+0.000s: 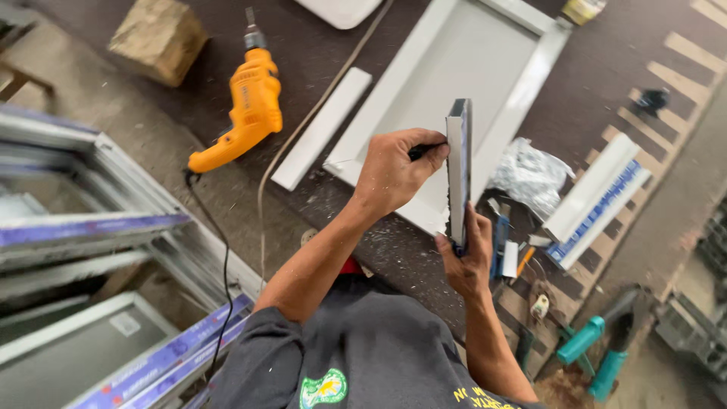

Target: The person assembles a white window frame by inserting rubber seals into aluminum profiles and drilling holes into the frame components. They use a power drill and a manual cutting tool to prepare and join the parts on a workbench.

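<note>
Dark workbench (227, 189); left hand (394, 170) pinches half-hidden dark tool, right hand (466, 261) grips upright profile (458, 167).

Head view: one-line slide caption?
Right hand holds a short profile piece upright; left hand marks it above a white frame.

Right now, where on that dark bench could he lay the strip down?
Bare patches: between the orange drill and the loose white strip, and right of the white frame, towards the striped edge. Crowded: around the foil bag and small tools.
</note>
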